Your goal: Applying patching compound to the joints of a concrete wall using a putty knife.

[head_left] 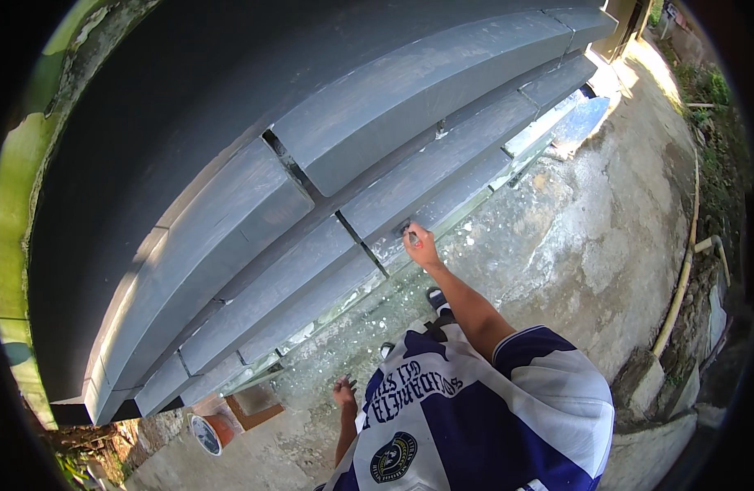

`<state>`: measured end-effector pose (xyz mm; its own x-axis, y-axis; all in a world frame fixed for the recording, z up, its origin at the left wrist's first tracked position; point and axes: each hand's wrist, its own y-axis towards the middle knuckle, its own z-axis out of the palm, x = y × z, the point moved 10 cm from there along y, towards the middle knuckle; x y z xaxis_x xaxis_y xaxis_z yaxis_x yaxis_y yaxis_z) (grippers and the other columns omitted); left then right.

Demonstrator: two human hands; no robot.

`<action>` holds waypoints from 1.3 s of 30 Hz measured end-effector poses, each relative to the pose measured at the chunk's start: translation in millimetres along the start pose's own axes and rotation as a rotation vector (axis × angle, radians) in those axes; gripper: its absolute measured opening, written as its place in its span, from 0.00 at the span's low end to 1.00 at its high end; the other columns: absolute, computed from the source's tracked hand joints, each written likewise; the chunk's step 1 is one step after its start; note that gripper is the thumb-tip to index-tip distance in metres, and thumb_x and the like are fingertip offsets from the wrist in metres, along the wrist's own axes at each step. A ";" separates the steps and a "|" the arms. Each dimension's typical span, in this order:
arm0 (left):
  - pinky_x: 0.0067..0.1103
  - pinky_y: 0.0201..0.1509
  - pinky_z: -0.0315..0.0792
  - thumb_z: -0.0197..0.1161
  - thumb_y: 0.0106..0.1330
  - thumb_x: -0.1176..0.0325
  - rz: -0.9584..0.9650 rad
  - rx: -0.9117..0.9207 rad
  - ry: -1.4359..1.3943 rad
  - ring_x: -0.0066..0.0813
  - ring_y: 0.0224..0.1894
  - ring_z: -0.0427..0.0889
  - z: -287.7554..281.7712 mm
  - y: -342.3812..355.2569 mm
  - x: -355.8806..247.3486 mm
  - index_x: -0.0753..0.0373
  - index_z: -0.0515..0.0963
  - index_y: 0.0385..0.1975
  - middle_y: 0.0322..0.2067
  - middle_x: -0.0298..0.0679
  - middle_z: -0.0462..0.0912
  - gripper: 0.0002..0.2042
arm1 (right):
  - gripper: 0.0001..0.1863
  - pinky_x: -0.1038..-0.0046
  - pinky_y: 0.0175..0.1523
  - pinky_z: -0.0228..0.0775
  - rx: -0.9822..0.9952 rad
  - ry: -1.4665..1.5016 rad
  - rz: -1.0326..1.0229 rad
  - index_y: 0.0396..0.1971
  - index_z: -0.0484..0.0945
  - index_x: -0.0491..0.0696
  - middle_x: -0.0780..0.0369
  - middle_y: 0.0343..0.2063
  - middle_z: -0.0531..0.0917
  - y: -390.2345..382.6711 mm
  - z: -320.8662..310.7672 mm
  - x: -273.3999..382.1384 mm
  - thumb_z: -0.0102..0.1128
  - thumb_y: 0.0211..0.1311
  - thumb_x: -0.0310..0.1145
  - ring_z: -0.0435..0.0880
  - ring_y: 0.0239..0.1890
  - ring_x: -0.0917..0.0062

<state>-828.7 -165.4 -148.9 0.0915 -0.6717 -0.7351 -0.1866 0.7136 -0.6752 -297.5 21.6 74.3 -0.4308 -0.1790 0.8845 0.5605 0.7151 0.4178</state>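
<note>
My right hand (422,250) is closed on a small paintbrush (406,230), its dark head against the lowest grey step band (463,211) of a curved, stepped structure (410,90) with dark gaps between its blocks. Red shows at the brush's handle. My left hand (344,391) hangs low at my side, fingers apart and slightly curled, with nothing visible in it, near the lower left part of the steps. My feet in sandals (438,301) stand close to the base.
An orange bucket (216,434) sits beside a brown board (254,407) at lower left. The concrete floor (557,262) is spattered white. Pipes (680,286), broken slabs and plants (708,123) line the right edge; a green wall (13,229) is at far left.
</note>
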 end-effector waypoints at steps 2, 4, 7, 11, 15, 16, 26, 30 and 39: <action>0.19 0.27 0.66 0.54 0.61 0.65 -0.003 -0.039 -0.029 0.27 0.32 0.79 -0.7 -2.4 -3.4 0.55 0.72 0.33 0.33 0.31 0.78 0.04 | 0.05 0.74 0.24 0.64 -0.317 -0.163 -0.022 0.22 0.67 0.42 0.58 0.15 0.74 16.2 -70.7 -18.2 0.53 0.51 0.24 0.72 0.17 0.77; 0.22 0.31 0.66 0.54 0.61 0.66 -0.024 -0.109 -0.135 0.32 0.37 0.79 -12.0 2.9 9.8 0.54 0.72 0.38 0.41 0.32 0.78 0.07 | 0.06 0.76 0.20 0.61 -0.298 -0.187 0.117 0.19 0.66 0.42 0.60 0.11 0.73 19.5 -96.8 -36.6 0.51 0.52 0.24 0.70 0.14 0.81; 0.23 0.29 0.67 0.53 0.62 0.67 -0.022 -0.106 -0.249 0.32 0.36 0.79 -17.8 12.5 39.6 0.54 0.72 0.37 0.38 0.30 0.77 0.06 | 0.07 0.78 0.20 0.62 -0.149 -0.188 0.055 0.19 0.65 0.43 0.62 0.11 0.73 -7.8 -55.0 -15.0 0.52 0.52 0.24 0.74 0.14 0.82; 0.24 0.25 0.69 0.53 0.61 0.70 0.295 0.046 -0.011 0.32 0.34 0.80 -51.3 37.8 92.1 0.56 0.71 0.37 0.38 0.33 0.77 0.06 | 0.07 0.78 0.22 0.64 0.002 0.017 0.151 0.20 0.65 0.44 0.62 0.11 0.73 -63.8 15.5 0.2 0.54 0.52 0.24 0.75 0.16 0.83; 0.24 0.24 0.69 0.53 0.60 0.71 0.152 -0.022 -0.279 0.33 0.36 0.80 -60.6 43.9 114.6 0.57 0.71 0.38 0.40 0.35 0.78 0.07 | 0.06 0.78 0.22 0.65 0.123 -0.012 0.031 0.21 0.66 0.44 0.62 0.12 0.74 -54.5 20.5 23.6 0.54 0.52 0.24 0.74 0.16 0.83; 0.25 0.25 0.69 0.53 0.60 0.70 0.030 -0.035 -0.275 0.33 0.37 0.79 -35.9 40.9 97.7 0.57 0.71 0.38 0.40 0.35 0.78 0.07 | 0.06 0.77 0.22 0.66 0.090 -0.074 0.007 0.21 0.67 0.44 0.62 0.12 0.74 -42.7 5.3 17.2 0.54 0.52 0.24 0.75 0.15 0.82; 0.28 0.30 0.69 0.57 0.58 0.68 -0.048 -0.131 -0.333 0.31 0.35 0.79 -36.1 10.7 58.0 0.55 0.72 0.35 0.37 0.32 0.78 0.06 | 0.06 0.72 0.26 0.66 0.136 -0.058 0.108 0.21 0.68 0.42 0.55 0.16 0.75 -56.6 17.0 11.3 0.56 0.48 0.25 0.77 0.19 0.68; 0.30 0.26 0.71 0.58 0.56 0.74 0.236 -0.069 -0.124 0.33 0.35 0.80 -57.4 35.4 78.9 0.57 0.73 0.31 0.35 0.36 0.77 0.05 | 0.06 0.73 0.27 0.66 0.195 -0.057 -0.070 0.21 0.69 0.42 0.55 0.17 0.75 -53.9 24.9 55.0 0.57 0.49 0.24 0.77 0.20 0.68; 0.23 0.24 0.66 0.52 0.62 0.66 0.064 -0.065 -0.272 0.30 0.31 0.81 -35.2 17.1 55.1 0.56 0.72 0.36 0.37 0.32 0.80 0.06 | 0.07 0.73 0.23 0.63 -0.025 -0.162 0.006 0.20 0.67 0.42 0.57 0.14 0.73 -20.9 -5.3 30.6 0.56 0.50 0.25 0.72 0.16 0.75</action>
<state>-861.3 -197.2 -198.9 0.3346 -0.5413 -0.7714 -0.2618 0.7330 -0.6279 -318.6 -2.4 93.8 -0.5347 -0.0627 0.8427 0.5795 0.6986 0.4197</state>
